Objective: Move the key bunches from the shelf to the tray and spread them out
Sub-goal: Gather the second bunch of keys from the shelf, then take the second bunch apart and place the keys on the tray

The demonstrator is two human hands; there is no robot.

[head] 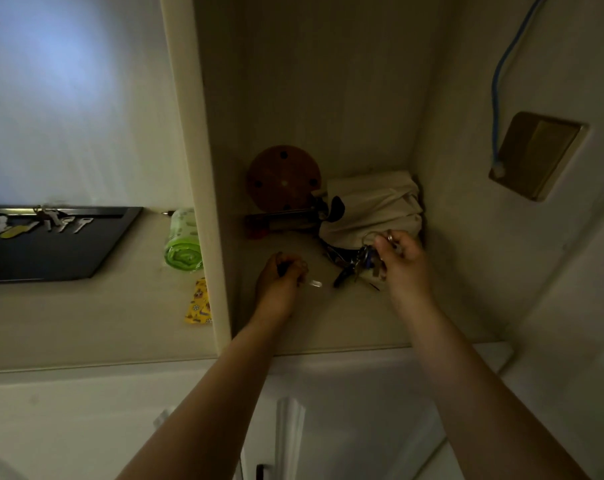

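Observation:
Both hands reach into a dim cream shelf niche. My right hand is closed on a key bunch with rings and dark keys, which dangles just above the shelf floor. My left hand is closed around a small key whose pale tip sticks out to the right. A black tray lies on the counter at the left, with several keys resting near its far edge.
At the back of the niche stand a round brown wooden disc, a folded cream cloth bag and a dark bar-shaped object. A green bag roll and a yellow packet lie between tray and niche wall.

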